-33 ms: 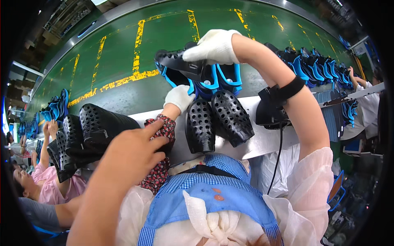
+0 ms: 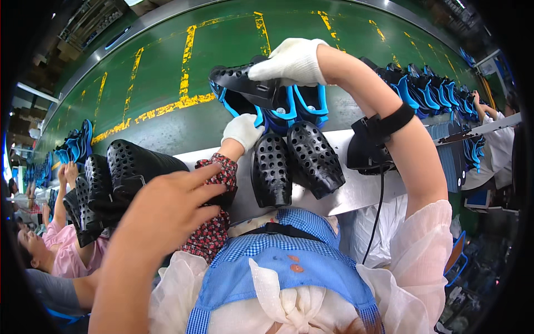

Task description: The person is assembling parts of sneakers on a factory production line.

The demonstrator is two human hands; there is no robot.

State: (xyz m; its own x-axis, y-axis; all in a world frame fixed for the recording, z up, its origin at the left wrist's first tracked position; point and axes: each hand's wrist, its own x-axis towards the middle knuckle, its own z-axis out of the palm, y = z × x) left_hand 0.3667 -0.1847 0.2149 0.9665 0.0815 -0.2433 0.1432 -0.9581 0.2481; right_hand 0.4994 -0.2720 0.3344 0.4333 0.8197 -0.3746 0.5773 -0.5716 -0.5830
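My right hand [image 2: 292, 62], in a white knit glove, grips a black perforated shoe [image 2: 236, 80] from above and holds it tilted over the bench. A bright blue edge shows along the underside of this shoe. My left hand [image 2: 243, 133], gloved too and in a floral sleeve, has its fingers closed at the blue edge of the same shoe, partly hidden. Just right of it, two black perforated shoes [image 2: 271, 170] lie side by side, toes toward me and blue-rimmed openings [image 2: 310, 107] away from me.
Another person's bare hand [image 2: 172, 203] reaches across beside my left sleeve. Stacked black perforated shoes [image 2: 130, 167] stand at left. A green belt [image 2: 156, 72] with yellow marks runs behind, with blue-edged shoes [image 2: 425, 92] at right. A black strapped device [image 2: 370, 147] is on my right forearm, its cable hanging.
The other person's bare hand has shifted slightly left and down. My right hand and the shoe in it have barely moved; my left hand stays in place.
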